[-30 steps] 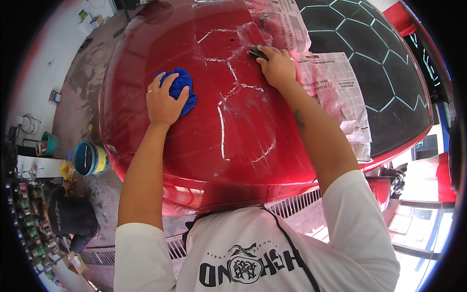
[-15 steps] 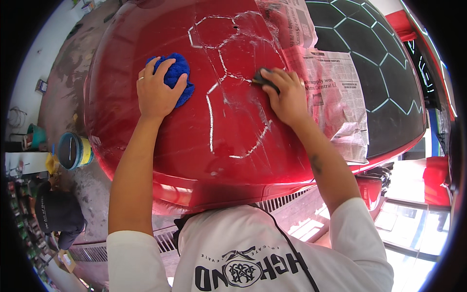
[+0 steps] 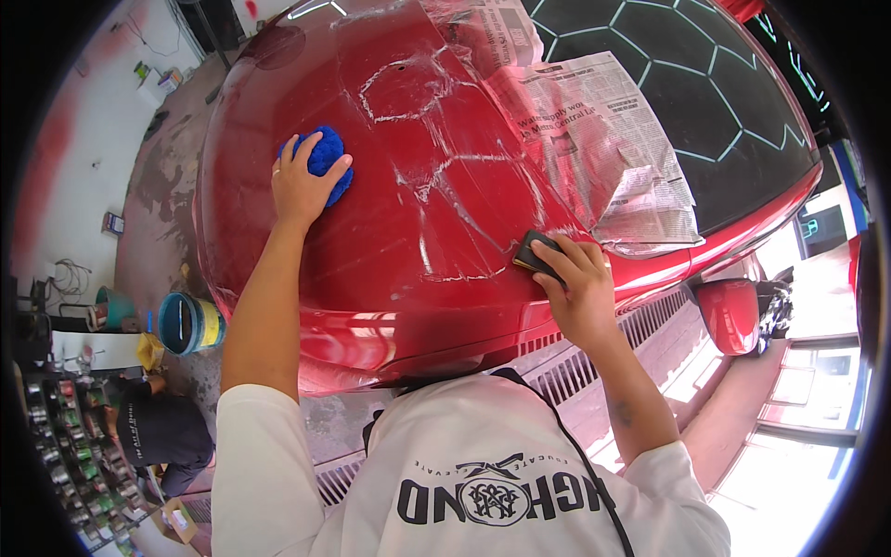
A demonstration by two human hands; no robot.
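Note:
A glossy red car hood (image 3: 390, 241) fills the middle of the view, wet and streaked with whitish lines. My left hand (image 3: 302, 186) presses a blue fluffy cloth (image 3: 325, 156) on the hood's left part. My right hand (image 3: 580, 278) grips a small dark sanding block (image 3: 536, 252) against the hood near its right edge, just below sheets of newspaper (image 3: 594, 148) that cover the base of the windscreen (image 3: 715, 102).
A red side mirror (image 3: 738, 316) sticks out at the right. On the floor at the left stand a blue and yellow bucket (image 3: 190, 323) and a smaller teal one (image 3: 113, 306). Another person in a dark shirt (image 3: 153, 432) crouches at lower left beside shelves of cans (image 3: 56, 446).
My right hand has slid the block down and to the right across the hood, to its edge by the newspaper. The left hand has stayed on the blue cloth. My view has shifted.

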